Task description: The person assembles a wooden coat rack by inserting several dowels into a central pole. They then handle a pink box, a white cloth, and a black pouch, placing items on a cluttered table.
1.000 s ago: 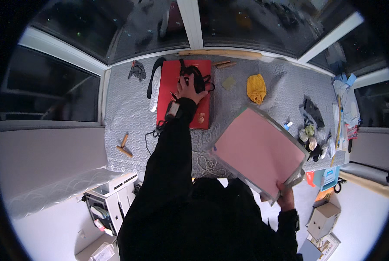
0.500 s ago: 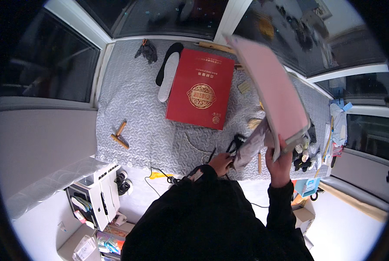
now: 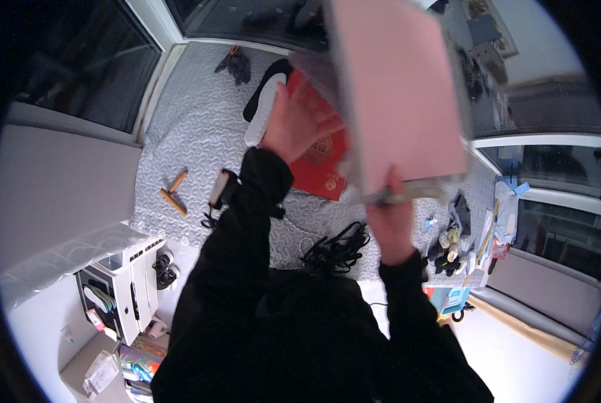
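While our right hand [image 3: 391, 218] pinches the near edge of the pink panel [image 3: 404, 94], thumb on its face and the other fingers mostly hidden, the panel rises far from that grip, its long axis running roughly near to far. Our left hand [image 3: 297, 124] is just left of it, blurred, the fingers spread and pointing right toward the panel's left edge; we cannot tell whether they touch it. The right hand is the nearer one, since it already grips. The panel looks flat, matte and rectangular, with a greyish border. Beyond and below the left hand we see a flat red box [image 3: 327, 183] with a gold emblem, and along its left side a pale, textured insole [image 3: 263, 111]. The tabletop [image 3: 179, 114] wears a grey quilted cover, puckered in curling lines; near its edge lie tangled black cords [image 3: 340, 248], and farther left a smooth wooden T-shaped piece [image 3: 174, 193].
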Motion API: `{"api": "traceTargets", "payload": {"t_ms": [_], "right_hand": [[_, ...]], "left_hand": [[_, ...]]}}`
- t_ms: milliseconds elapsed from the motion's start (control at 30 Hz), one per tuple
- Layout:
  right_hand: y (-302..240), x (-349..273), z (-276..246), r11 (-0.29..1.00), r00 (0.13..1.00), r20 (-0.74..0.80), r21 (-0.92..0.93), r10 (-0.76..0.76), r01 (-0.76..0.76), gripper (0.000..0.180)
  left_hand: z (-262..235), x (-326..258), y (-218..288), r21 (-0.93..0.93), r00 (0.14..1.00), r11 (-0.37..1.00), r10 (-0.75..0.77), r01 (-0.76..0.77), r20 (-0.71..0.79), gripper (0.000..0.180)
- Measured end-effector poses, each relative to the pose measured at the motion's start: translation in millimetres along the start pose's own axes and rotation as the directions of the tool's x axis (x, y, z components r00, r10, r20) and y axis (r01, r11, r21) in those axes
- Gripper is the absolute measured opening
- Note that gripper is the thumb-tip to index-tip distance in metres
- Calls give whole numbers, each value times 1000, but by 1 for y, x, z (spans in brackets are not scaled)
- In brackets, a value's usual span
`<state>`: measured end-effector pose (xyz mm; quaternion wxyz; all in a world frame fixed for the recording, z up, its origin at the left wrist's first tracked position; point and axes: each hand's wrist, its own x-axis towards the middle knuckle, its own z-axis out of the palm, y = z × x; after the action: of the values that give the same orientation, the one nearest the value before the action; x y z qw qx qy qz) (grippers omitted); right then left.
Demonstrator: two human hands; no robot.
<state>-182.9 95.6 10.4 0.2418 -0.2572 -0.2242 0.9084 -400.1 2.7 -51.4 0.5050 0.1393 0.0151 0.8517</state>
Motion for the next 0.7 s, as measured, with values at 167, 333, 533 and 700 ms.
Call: {"api": "traceTargets", "payload": {"t_ms": [167, 333, 533, 700], "right_hand": [[136, 33, -77, 948, 899, -325, -19, 293, -316, 35], [139, 9, -119, 703, 683, -389, -116, 618, -702, 46], [40, 27, -156, 477, 884, -396, -744, 249, -468, 34], [2, 122, -181, 226, 949, -113, -973, -296, -46, 53]], "left_hand": [[-98, -18, 8, 772, 910, 591, 145, 235, -388, 75], [-184, -56, -9, 851, 758, 208, 388, 482, -524, 83], [-169, -32, -7, 815, 795, -266, 503, 515, -338, 79], [-144, -26, -4, 512, 713, -497, 523, 700, -467, 71]]}}
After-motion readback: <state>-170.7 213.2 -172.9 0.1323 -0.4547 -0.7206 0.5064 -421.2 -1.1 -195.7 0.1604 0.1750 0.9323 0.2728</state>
